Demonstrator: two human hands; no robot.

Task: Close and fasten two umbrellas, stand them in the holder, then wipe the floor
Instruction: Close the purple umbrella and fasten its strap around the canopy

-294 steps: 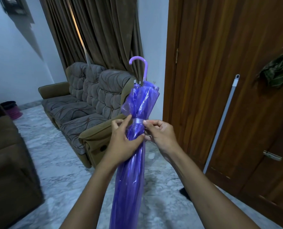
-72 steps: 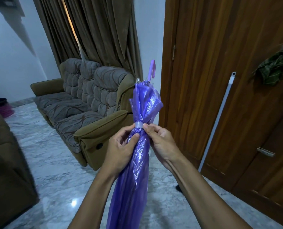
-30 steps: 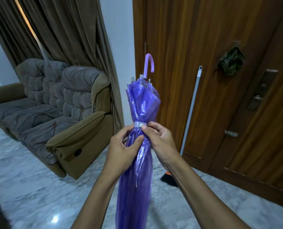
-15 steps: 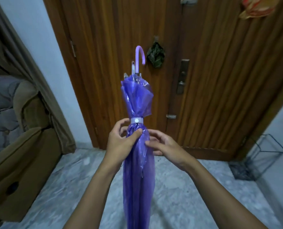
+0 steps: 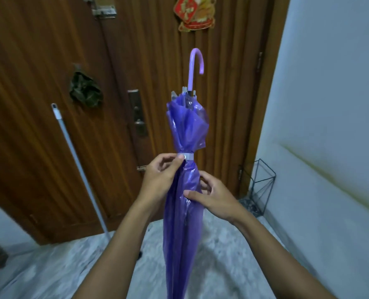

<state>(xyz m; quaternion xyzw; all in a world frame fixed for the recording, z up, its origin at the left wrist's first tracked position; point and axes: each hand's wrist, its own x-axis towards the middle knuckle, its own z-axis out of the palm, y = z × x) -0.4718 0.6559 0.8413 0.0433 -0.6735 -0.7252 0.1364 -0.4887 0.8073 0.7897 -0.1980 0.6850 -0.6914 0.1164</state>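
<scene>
A closed purple umbrella [image 5: 186, 130] stands upright before me, hooked handle on top, its folds bound by a white strap with a snap [image 5: 188, 157]. My left hand [image 5: 160, 179] holds the umbrella just below the strap, thumb tip against the snap. My right hand [image 5: 213, 196] wraps the folded canopy a little lower, thumb across the front. A black wire umbrella holder [image 5: 258, 188] stands on the floor in the corner at the right, between door and wall. A mop handle [image 5: 75, 165] leans on the door at the left.
A brown wooden door [image 5: 39, 126] with a lock plate fills the background. A dark green cloth [image 5: 85, 89] hangs on it, and a red ornament [image 5: 193, 14] near the top. A white wall [image 5: 330, 104] runs along the right. The floor [image 5: 49, 272] is grey marble.
My view has swung right, from the sofa to the door and the wire holder. My right hand has slid from the strap down onto the canopy. The strap now sits snapped around the umbrella.
</scene>
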